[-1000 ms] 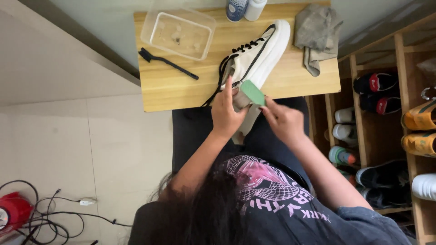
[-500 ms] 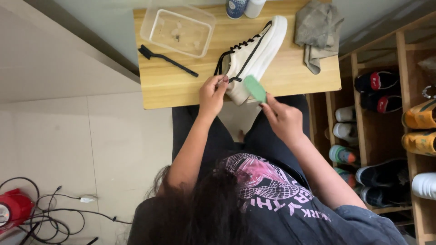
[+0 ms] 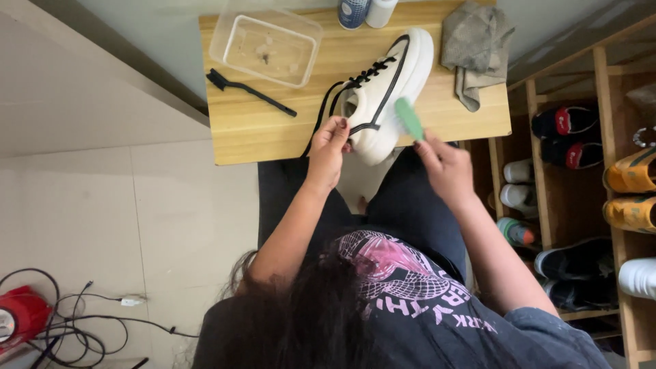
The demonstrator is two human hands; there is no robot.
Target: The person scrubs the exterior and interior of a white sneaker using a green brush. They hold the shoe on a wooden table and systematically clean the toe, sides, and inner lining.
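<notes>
A white sneaker [image 3: 386, 92] with black laces lies on the wooden table [image 3: 273, 133], heel toward the person, toe pointing to about 1 o'clock. The left hand [image 3: 330, 147] sits at the heel end, at the shoe's 7 o'clock, its fingers [image 3: 339, 130] pinched on the rim of the opening by the laces. The right hand [image 3: 444, 164] is at the shoe's 4 o'clock, fingers closed around the lower end of a green brush [image 3: 410, 117], whose head rests against the sole's side. At 10 o'clock from the sneaker stands a clear plastic tub [image 3: 266, 42], and just below it lies a black brush [image 3: 249, 91], bristles toward the table's left edge. At 2 o'clock a grey cloth [image 3: 475, 48] lies crumpled near the table's right corner, one end hanging toward the edge. Two bottles [image 3: 365, 11] stand at 12 o'clock, cut off by the frame. A wooden shoe rack [image 3: 605, 109] with several pairs stands to the right. On the floor at 8 o'clock lie tangled cables [image 3: 82, 321] and a red device [image 3: 20, 318].
</notes>
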